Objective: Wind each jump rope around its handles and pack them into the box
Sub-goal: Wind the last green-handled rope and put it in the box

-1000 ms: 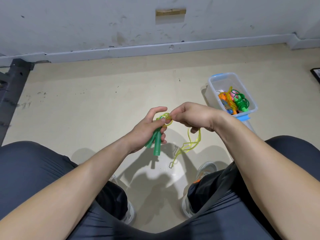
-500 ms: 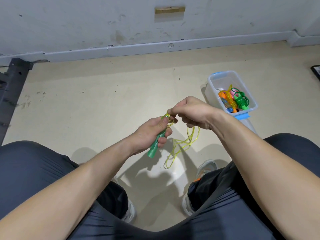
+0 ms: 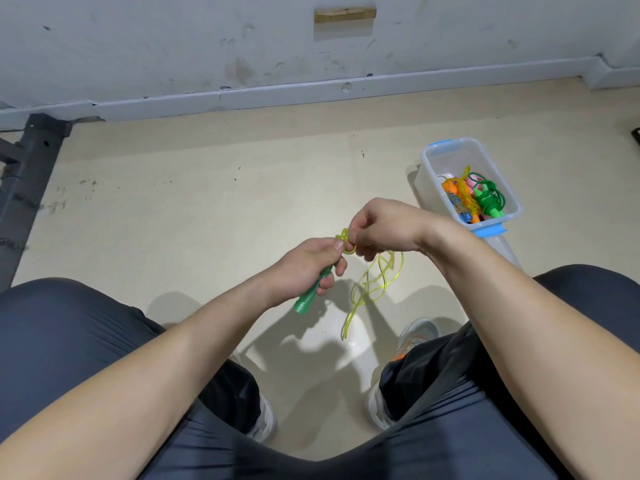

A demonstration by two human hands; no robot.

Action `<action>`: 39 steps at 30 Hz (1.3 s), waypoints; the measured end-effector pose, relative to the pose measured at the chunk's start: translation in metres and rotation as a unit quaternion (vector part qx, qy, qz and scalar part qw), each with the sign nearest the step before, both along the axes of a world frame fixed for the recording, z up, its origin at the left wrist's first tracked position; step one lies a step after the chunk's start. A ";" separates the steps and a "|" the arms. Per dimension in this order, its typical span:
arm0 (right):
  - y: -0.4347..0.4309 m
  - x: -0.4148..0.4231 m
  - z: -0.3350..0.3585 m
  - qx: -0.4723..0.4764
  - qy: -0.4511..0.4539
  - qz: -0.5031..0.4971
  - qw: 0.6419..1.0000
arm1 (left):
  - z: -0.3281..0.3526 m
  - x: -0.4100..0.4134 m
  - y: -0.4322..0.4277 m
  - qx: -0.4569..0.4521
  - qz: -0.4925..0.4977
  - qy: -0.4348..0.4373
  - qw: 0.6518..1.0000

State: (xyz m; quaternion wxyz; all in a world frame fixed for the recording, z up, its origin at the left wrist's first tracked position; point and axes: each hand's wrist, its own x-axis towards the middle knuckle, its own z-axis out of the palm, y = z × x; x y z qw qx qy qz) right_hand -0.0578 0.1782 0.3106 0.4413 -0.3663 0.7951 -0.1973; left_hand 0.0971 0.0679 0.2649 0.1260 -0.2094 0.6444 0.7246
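Observation:
My left hand [image 3: 308,265] grips the green handles [image 3: 308,298] of a jump rope, their lower ends sticking out below my fist. The yellow translucent rope [image 3: 372,285] coils at the handles' top and hangs in loose loops beneath my right hand [image 3: 381,226], which pinches the rope right beside my left thumb. A clear plastic box [image 3: 429,161] with blue clips stands on the floor to the right. Inside it lie wound ropes: an orange one [image 3: 453,192] and a green one [image 3: 486,199].
I sit with my knees apart over a beige floor [image 3: 207,202]; my shoes [image 3: 417,332] show between my legs. A grey wall with a skirting board [image 3: 277,93] runs along the far side. A dark metal frame [image 3: 24,181] stands at the left.
My left hand has closed round the handles and tilted them. My right hand moved slightly right while pinching the rope, and the hanging loops shifted and lengthened.

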 end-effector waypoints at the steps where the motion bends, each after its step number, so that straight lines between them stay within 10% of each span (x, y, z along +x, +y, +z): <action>1: -0.001 0.000 0.000 0.014 0.048 0.031 0.998 | 0.001 0.000 0.002 -0.026 -0.015 -0.002 1.000; 7: -0.002 0.002 0.000 0.078 0.114 0.090 0.986 | -0.001 -0.002 0.007 -0.134 -0.032 0.007 0.990; 15: -0.005 -0.003 -0.009 -0.050 -0.056 -0.156 0.985 | -0.003 -0.006 -0.003 -0.030 0.044 -0.019 0.998; 39: 0.006 -0.016 -0.009 -0.030 -0.116 -0.171 0.978 | 0.004 0.006 -0.005 0.102 0.027 -0.052 0.993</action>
